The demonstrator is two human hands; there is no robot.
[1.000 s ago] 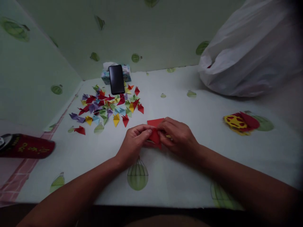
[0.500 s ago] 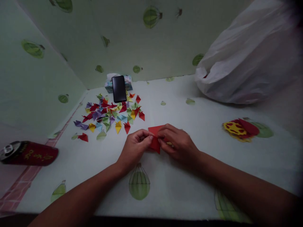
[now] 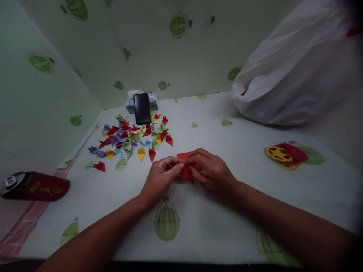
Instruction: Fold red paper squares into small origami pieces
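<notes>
A folded piece of red paper is held between my two hands, just above or on the table in the middle. My left hand pinches its left side between thumb and fingers. From the right, my right hand grips the paper with its fingertips and covers much of it. Beyond my left hand lies a spread of small origami cranes in red, yellow, green, blue and purple. One red crane sits apart at the near left of the group.
A black phone leans on a tissue box behind the cranes. A red can lies on its side at left. A large white plastic bag stands back right, with red and yellow cut-out pieces in front of it.
My hands stay almost in place on the red paper, whose lower tip has shifted slightly right. The whole view has tilted a little.
</notes>
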